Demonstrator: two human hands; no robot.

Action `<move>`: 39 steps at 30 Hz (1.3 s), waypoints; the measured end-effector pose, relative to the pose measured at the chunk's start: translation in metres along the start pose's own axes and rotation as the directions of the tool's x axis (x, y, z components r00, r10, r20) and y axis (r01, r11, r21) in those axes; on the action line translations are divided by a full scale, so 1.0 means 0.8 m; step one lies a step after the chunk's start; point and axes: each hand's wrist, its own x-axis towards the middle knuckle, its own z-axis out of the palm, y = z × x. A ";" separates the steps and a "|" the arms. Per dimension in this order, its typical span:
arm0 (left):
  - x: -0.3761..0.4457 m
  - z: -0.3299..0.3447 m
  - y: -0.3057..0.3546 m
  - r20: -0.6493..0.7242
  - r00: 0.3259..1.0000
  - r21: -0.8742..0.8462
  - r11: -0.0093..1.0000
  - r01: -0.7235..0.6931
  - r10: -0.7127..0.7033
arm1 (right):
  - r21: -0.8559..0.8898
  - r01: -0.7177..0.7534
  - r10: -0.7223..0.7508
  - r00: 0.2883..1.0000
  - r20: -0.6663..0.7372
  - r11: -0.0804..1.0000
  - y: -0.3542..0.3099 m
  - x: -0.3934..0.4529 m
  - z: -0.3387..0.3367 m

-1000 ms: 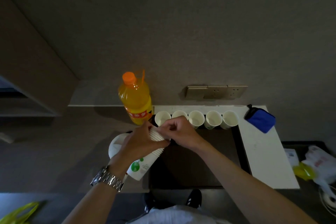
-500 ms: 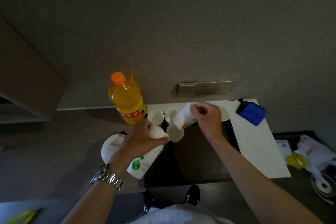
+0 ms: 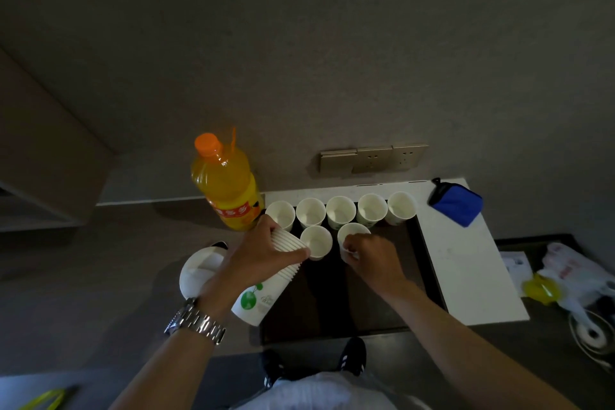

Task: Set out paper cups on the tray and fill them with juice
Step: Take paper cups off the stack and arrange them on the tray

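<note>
A dark tray lies on the counter. Several white paper cups stand upright in a row along its far edge. Two more stand in a second row: one cup at the left and one cup beside it. My right hand pinches the near rim of that right cup. My left hand grips a tilted stack of nested cups with a green logo over the tray's left edge. An orange juice bottle with an orange cap stands capped left of the far row.
A white round lid or plate sits left of the tray. A white board lies right of the tray with a blue pouch on it. Plastic bags and a yellow item lie at far right. Wall sockets are behind.
My right hand drew a cup off the stack, carried it over the tray and set it down in the second row. The left hand kept holding the stack.
</note>
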 end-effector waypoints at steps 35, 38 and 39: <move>-0.001 0.004 0.010 -0.005 0.998 0.089 0.994 -0.058 0.059 | 0.501 0.098 0.017 0.975 -0.220 0.860 -0.057 0.024 -0.025; 0.000 0.005 0.012 0.003 0.998 0.112 0.992 -0.062 0.062 | 0.822 -0.050 -0.053 0.994 0.097 0.568 -0.089 0.037 -0.057; -0.001 0.005 0.013 0.003 0.998 0.112 0.992 -0.064 0.064 | 0.856 -0.065 -0.098 0.986 0.134 0.512 -0.095 0.039 -0.063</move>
